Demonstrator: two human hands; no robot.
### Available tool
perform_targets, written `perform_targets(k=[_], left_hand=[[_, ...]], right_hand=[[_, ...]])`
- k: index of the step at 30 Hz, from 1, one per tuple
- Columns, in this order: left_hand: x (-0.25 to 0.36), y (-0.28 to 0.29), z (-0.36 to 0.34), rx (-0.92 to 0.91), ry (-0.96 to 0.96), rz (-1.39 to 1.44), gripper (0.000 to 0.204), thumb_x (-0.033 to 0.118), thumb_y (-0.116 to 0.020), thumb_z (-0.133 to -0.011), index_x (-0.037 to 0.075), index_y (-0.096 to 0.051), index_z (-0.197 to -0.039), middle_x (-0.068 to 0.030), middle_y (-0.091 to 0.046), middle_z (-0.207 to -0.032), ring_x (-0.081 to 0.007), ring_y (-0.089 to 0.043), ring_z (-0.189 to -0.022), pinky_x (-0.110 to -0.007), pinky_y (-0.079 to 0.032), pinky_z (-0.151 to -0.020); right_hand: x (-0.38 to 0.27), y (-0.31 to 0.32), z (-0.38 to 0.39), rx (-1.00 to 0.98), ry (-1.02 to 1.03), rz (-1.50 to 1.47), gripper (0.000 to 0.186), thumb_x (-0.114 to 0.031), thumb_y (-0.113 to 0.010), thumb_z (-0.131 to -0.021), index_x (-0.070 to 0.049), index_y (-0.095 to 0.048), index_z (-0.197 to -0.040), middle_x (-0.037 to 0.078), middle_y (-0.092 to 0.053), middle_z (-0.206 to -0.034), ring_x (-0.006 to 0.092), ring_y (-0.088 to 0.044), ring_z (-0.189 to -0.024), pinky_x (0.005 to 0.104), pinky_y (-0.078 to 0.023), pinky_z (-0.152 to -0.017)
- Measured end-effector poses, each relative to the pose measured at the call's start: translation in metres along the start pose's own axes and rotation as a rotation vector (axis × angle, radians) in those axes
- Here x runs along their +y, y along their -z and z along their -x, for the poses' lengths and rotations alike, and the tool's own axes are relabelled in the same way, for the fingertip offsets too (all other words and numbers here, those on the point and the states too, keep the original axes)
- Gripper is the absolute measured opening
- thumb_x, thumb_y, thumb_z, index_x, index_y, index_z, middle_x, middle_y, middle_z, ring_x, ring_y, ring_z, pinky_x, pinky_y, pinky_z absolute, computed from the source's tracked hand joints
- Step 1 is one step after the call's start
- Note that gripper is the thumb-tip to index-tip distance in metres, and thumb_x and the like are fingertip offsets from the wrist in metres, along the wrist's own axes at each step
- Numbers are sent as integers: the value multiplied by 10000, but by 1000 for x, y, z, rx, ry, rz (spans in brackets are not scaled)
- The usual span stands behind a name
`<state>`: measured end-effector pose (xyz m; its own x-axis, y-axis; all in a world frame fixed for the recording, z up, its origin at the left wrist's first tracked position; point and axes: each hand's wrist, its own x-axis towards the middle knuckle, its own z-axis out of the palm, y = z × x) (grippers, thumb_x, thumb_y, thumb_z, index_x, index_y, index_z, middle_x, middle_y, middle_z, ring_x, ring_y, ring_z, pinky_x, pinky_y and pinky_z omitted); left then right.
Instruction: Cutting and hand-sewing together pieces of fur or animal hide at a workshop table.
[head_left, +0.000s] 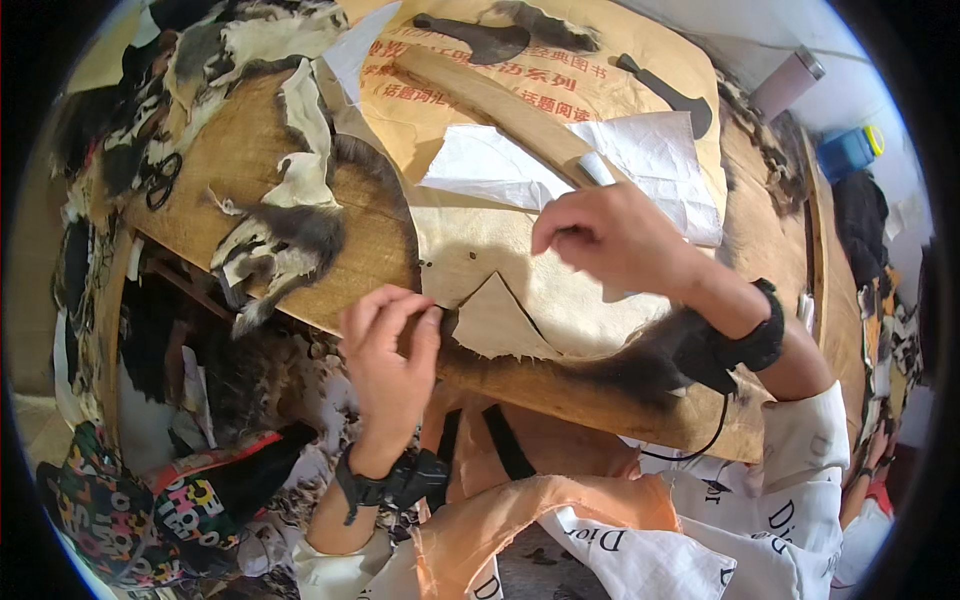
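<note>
A pale pelt with dark fur edges lies skin-side up across the board's near part. Dark lines form an inverted V around a triangular section. My left hand has thumb and index finger pinched at the pelt's left edge, beside that triangle. Above the pelt's middle is my right hand, its fingers curled and slightly blurred; whatever they hold, if anything, is hidden. Beyond it, white paper underlies a long wooden stick with a pale piece at its near end.
Brown printed paper carries two black blade-shaped tools. Fur scraps lie on the wooden board, with black scissors. A pink cylinder and blue jar stand right. Another person's hand shows at the far right.
</note>
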<state>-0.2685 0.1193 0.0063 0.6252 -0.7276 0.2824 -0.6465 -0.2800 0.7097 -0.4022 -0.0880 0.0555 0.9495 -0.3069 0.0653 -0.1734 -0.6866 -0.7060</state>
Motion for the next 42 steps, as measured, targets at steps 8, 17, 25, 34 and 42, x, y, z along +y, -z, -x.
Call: perform_targets(k=[8,17,25,34,42], left_hand=[[11,-12,8,-67,37,-165,128,192,-678,-737,78,-628,-769,-52,-511,-796,-227,-489,-809,-348,-354,-772],[3,-18,8,-139,30,-251,84,156,-656,-737,95,-603,-756,-17,-516,-747,-204,-505,-768,-355,-341,-725],[3,-6,2,-123,9,-145,116,114,-639,-718,95,-593,-823,-29,-519,-837,-232,-506,-850,-367,-354,-761],[0,-19,-2,-168,-24,-125,247,143,-692,-717,89,-603,-942,-46,-550,-989,-245,-500,-990,-369,-345,-857],[-1,-18,-3,-180,-34,-146,310,183,-690,-717,144,-580,-1005,-9,-522,-967,-234,-483,-977,-400,-323,-831]], right_hand=[[-7,-62,12,-45,277,103,107,-63,-589,-708,-27,-547,-800,112,-510,-777,288,-550,-724,355,-467,-644],[4,-71,10,-43,242,119,118,-115,-577,-724,-10,-539,-760,128,-511,-778,299,-544,-767,360,-463,-693],[-1,-73,4,-36,166,170,94,-41,-585,-741,-2,-515,-790,140,-506,-783,329,-543,-727,387,-451,-657],[-1,-55,4,-101,151,42,220,-55,-567,-750,8,-531,-957,194,-559,-789,362,-572,-754,410,-465,-683],[-2,-43,-14,5,267,54,68,-23,-605,-683,-34,-608,-750,122,-567,-715,296,-584,-681,370,-474,-601]])
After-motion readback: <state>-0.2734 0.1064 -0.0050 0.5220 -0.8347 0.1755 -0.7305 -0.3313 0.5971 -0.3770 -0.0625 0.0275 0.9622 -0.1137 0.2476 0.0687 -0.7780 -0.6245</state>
